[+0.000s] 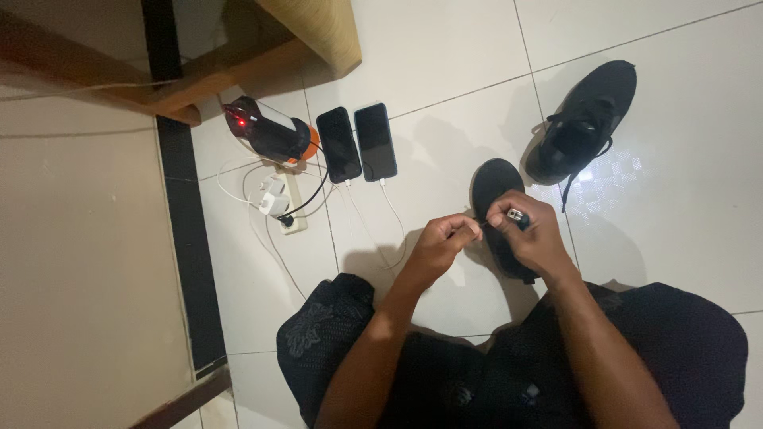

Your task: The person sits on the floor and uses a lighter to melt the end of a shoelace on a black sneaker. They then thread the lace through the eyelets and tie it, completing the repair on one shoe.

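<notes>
Head view: a black shoe lies on the white tiled floor, half hidden under both hands. A thin lace end is pinched by the left hand; a small object — hard to identify — is gripped in the right hand.

2 bare forearms, left hand, right hand, black patterned shorts

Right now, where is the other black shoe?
In the head view, the black shoe lies on the white tiled floor at upper right, beyond the right hand, beside the insole.
</notes>
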